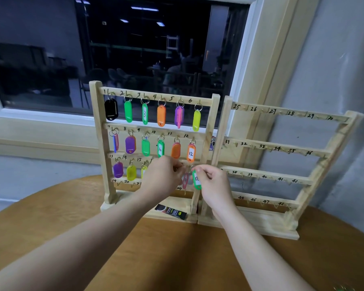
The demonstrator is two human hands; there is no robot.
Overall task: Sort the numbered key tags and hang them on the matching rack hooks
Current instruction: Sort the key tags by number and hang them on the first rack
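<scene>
Two wooden hook racks stand on the table. The left rack [101, 143] carries coloured key tags on its top two rows and part of its third. The right rack [328, 152], numbered from 25, has bare hooks. My right hand [213, 185] pinches a green tag marked 18 [196, 180] by its ring at the right end of the third row. My left hand [163, 177] has its fingers curled in front of the middle of that row, next to a pink tag [185, 181]. What its fingertips hold is hidden.
A small black packet [170, 211] lies on the left rack's base. Both racks stand at the far edge of a round wooden table [177, 259], against a window sill and wall. A purple tag [212, 142] hangs between the racks.
</scene>
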